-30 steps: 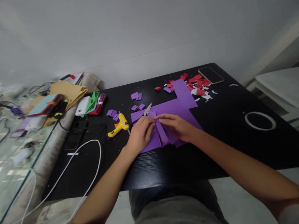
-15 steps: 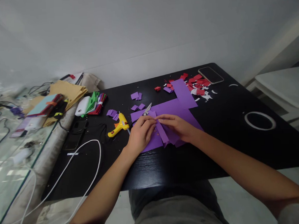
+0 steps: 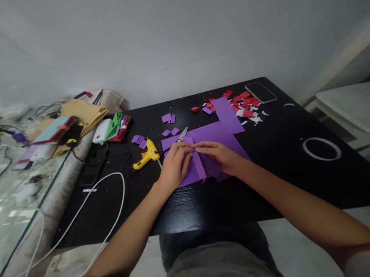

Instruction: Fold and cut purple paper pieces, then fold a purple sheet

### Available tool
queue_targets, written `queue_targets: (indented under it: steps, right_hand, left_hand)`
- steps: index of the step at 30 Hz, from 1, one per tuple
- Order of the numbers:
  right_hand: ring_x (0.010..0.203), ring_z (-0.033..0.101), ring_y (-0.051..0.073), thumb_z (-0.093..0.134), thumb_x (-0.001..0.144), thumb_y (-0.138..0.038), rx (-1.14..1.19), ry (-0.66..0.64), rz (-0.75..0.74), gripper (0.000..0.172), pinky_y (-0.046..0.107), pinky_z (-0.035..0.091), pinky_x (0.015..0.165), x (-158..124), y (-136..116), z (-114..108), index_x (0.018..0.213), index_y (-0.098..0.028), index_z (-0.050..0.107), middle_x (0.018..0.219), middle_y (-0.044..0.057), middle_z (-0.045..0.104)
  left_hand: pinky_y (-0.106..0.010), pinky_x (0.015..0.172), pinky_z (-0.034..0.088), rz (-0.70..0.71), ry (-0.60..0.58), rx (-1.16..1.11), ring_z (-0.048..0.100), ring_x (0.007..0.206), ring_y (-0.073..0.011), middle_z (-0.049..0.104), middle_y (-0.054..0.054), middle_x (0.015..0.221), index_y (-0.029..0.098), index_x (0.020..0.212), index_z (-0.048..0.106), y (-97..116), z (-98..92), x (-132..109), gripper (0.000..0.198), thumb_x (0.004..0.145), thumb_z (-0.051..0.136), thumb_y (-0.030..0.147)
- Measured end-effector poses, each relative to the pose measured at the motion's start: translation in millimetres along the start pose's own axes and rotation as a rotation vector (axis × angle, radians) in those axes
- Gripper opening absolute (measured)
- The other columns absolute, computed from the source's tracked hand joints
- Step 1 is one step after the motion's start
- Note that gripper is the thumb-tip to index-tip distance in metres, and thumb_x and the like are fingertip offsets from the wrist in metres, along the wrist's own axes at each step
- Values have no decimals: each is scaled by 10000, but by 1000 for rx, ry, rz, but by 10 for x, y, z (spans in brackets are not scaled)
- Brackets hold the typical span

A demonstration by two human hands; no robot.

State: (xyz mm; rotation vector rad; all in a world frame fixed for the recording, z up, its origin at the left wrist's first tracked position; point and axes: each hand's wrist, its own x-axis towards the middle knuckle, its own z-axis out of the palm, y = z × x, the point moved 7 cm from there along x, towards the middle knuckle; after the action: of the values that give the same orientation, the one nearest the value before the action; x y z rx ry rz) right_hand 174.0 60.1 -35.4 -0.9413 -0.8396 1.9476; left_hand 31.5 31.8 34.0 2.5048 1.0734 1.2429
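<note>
My left hand (image 3: 175, 164) and my right hand (image 3: 220, 155) meet over a narrow purple paper strip (image 3: 199, 164) that stands up from a pile of purple paper sheets (image 3: 217, 130) on the black table (image 3: 269, 183). Both hands pinch the strip's far end with thumb and fingertips. Scissors (image 3: 182, 135) lie just beyond my left hand, partly under the paper. A yellow glue gun (image 3: 147, 154) rests to the left of my left hand.
Small purple squares (image 3: 168, 118) and red and white scraps (image 3: 245, 105) lie at the back. A phone (image 3: 260, 92) sits far right, a white ring (image 3: 322, 148) at right. A dark phone (image 3: 94, 165), white cable (image 3: 91, 202), coloured paper bundle (image 3: 118, 126) and clutter lie left.
The hands have barely moved; the strip between them now stands a little more upright and narrower, with the fingertips closer together.
</note>
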Motion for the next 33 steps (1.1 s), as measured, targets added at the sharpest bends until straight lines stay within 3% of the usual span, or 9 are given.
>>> queue_targets:
  steps: [5, 10, 17, 26, 30, 33]
  right_hand:
    - [912, 753, 193, 886, 731, -292, -16, -32, -5, 261, 350, 581, 890, 8, 10, -4, 977, -240, 819, 1012, 27, 819]
    - [846, 739, 174, 889, 734, -297, 7, -65, 7, 260, 335, 586, 847, 2, 20, 24, 977, -242, 813, 979, 19, 812]
    - [871, 716, 153, 896, 743, -303, 8, -90, -56, 247, 290, 564, 846, -1, -18, 61, 958, -226, 801, 951, 11, 791]
    - [793, 694, 119, 952, 664, -311, 37, -51, -27, 319, 237, 567, 756, 3, -4, 34, 921, -203, 797, 894, 0, 757]
    - [772, 685, 120, 917, 707, -328, -69, -20, -107, 274, 242, 563, 715, 9, -36, 7, 916, -224, 774, 885, -8, 752]
    - [805, 697, 148, 835, 796, -323, -258, -29, -254, 206, 290, 589, 764, -9, -122, 15, 959, -232, 748, 884, 4, 750]
  left_hand:
    - [-377, 933, 578, -2, 14, -22, 675, 1084, -208, 671, -93, 1128, 207, 1118, 651, -8, -11, 3, 145, 1008, 577, 151]
    - [-373, 911, 582, -58, 39, -97, 676, 1049, -200, 682, -79, 1093, 207, 1071, 666, -45, -18, 7, 116, 987, 615, 145]
    - [-282, 731, 571, -245, 57, -259, 670, 937, -173, 687, -61, 1042, 203, 997, 690, -184, 17, -16, 49, 952, 677, 190]
    - [-256, 718, 544, -476, 5, -502, 692, 807, -152, 750, -41, 934, 192, 996, 744, -339, 130, -73, 118, 920, 707, 274]
    - [-237, 641, 504, -566, -14, -583, 645, 696, -133, 742, -31, 849, 176, 971, 753, -376, 163, -83, 166, 886, 732, 316]
    - [-235, 647, 505, -602, -47, -649, 643, 690, -129, 734, -26, 815, 167, 945, 752, -401, 175, -70, 191, 854, 764, 335]
